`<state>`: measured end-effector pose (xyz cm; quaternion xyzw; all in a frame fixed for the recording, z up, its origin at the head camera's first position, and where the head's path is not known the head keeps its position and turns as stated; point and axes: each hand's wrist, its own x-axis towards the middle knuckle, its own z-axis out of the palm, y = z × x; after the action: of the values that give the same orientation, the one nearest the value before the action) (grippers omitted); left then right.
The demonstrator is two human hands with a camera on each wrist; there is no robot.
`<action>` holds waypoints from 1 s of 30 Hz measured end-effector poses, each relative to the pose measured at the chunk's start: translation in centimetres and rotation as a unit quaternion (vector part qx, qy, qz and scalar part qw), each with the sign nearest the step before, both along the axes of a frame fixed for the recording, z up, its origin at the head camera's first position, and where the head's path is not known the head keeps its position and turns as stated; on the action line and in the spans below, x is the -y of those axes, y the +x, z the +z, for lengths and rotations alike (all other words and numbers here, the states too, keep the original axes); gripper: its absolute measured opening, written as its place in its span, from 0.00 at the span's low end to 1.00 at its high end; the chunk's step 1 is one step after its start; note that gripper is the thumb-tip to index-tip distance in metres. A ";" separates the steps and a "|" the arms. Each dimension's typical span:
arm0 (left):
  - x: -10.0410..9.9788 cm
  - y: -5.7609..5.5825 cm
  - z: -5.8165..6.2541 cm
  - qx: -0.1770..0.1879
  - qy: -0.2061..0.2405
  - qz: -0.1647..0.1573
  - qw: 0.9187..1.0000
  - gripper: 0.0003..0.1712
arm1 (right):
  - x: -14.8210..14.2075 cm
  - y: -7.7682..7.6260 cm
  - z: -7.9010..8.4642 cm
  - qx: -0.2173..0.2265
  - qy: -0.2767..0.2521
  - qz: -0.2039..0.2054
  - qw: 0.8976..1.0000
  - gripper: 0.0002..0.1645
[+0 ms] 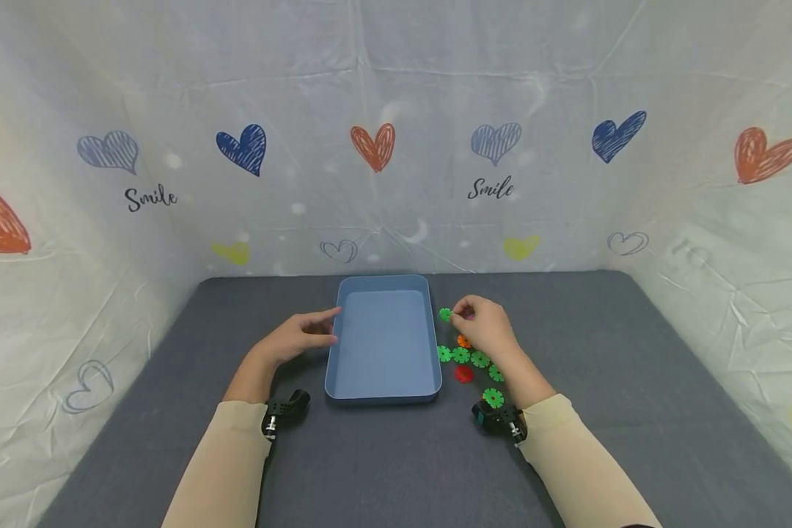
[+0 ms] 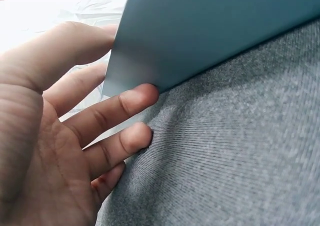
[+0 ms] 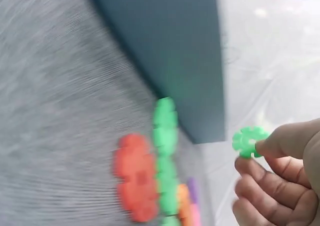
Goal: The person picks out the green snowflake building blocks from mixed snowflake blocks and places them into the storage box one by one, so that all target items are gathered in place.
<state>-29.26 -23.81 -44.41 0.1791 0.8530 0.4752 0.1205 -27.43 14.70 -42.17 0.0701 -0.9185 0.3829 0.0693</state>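
Observation:
A blue rectangular tray (image 1: 384,392) lies on the grey cloth. My left hand (image 1: 297,337) rests at its left wall, thumb and fingertips touching the rim, and in the left wrist view the fingers (image 2: 100,118) are fairly straight along the tray's side (image 2: 200,31). Between thumb and finger, my right hand (image 1: 485,323) pinches a green flower-shaped disc (image 3: 247,141) with notched edges, just right of the tray. Below that hand lie several green flower discs (image 1: 460,355), a red one (image 1: 463,374) and an orange one (image 1: 463,341). Another green disc (image 1: 493,398) is near my right wrist.
A purple and pink piece (image 3: 194,196) shows beyond the orange disc in the right wrist view. The grey cloth (image 1: 396,462) covers the table. White curtains (image 1: 422,205) printed with hearts stand behind it and on both sides.

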 end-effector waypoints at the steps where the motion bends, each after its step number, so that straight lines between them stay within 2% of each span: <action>1: 0.0 0.0 0.0 0.001 0.001 -0.002 1.000 0.41 | -0.1 0.1 0.4 0.008 -0.019 0.002 1.000 0.07; 5: 0.0 0.0 0.1 0.004 -0.004 -0.005 1.000 0.42 | -0.3 0.5 1.8 0.032 -0.093 0.013 0.995 0.12; 8: -0.1 0.0 0.1 0.004 -0.011 -0.002 1.000 0.42 | 0.2 1.0 2.6 0.050 -0.154 0.018 0.987 0.18; 12: -0.1 0.0 0.1 0.009 -0.010 0.005 1.000 0.41 | 1.6 2.0 3.3 0.084 -0.242 0.034 0.966 0.20; 16: -0.1 0.1 0.1 0.009 -0.010 0.005 1.000 0.41 | 3.2 3.1 3.6 0.107 -0.301 0.072 0.945 0.20; 22: -0.3 0.0 0.1 0.012 -0.015 0.003 1.000 0.42 | 5.2 4.3 3.6 0.128 -0.331 0.104 0.929 0.18; 27: -0.3 0.2 0.2 0.011 -0.022 0.007 1.000 0.42 | 7.0 4.9 2.8 0.137 -0.331 0.125 0.925 0.17; 30: -0.4 0.2 0.3 0.013 -0.028 0.015 0.999 0.42 | 8.2 5.2 1.9 0.142 -0.317 0.133 0.928 0.14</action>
<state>-29.06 -23.41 -44.15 0.1568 0.8670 0.4549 0.1296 -22.21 6.48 -40.22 0.1106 -0.7316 0.6660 -0.0950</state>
